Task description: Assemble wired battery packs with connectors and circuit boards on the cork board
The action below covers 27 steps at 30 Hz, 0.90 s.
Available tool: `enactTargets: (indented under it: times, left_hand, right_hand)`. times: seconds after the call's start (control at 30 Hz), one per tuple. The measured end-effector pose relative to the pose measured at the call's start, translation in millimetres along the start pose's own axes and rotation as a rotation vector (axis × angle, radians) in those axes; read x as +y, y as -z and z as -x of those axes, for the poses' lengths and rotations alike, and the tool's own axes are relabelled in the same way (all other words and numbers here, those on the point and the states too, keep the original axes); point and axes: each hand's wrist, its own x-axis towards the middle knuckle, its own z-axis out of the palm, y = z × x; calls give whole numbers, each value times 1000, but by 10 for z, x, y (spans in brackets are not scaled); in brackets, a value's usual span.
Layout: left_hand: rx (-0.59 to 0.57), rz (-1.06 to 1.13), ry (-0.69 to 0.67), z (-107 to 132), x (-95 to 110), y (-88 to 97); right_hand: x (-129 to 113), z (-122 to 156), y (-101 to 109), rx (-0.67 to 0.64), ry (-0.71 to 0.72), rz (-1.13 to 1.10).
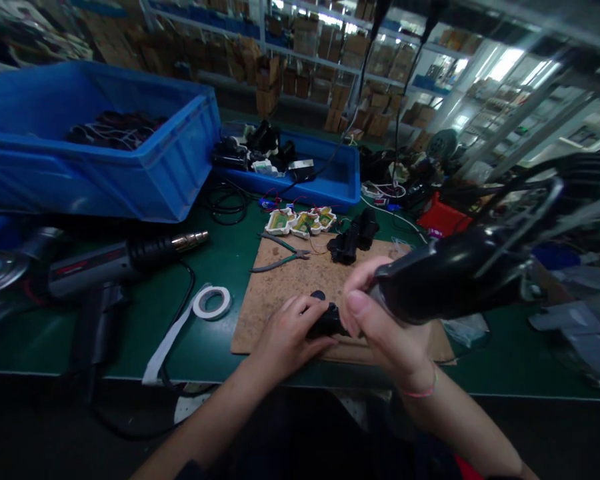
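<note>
My left hand [287, 337] is closed around a small black part [326, 323] on a brown work board [290, 287]. My right hand [380, 320] grips the handle of a large black power tool [450, 273], a screwdriver hung from a cable, whose tip I cannot see, with the thumb touching the same small part. Another small black piece [319, 294] lies just beyond my fingers.
Pliers [280, 257], several circuit boards [303, 221] and black housings [353, 240] lie at the board's far end. A heat gun [105, 267] and a tape roll [212, 303] sit to the left. Two blue bins [145, 160] [330, 187] stand behind. A red box [443, 217] is at right.
</note>
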Motion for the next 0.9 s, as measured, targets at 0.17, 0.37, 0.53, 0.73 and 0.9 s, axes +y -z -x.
enactTargets:
  times: [0.17, 0.37, 0.53, 0.73, 0.9]
  left_hand:
    - [11, 14, -18, -17, -4, -16]
    - [-6, -43, 11, 0, 9, -5]
    - [0, -64, -29, 23, 92, -21]
    - [-69, -30, -93, 23, 191, -117]
    - [-56, -40, -61, 26, 202, -130]
  right_hand:
    - [-79, -48, -25, -100, 47, -27]
    - [-415, -62, 212, 17, 216, -139]
    - [-309, -106, 811, 589, 405, 61]
    - [68, -161, 1378, 879, 360, 189]
    - [157, -220, 1456, 909, 402, 159]
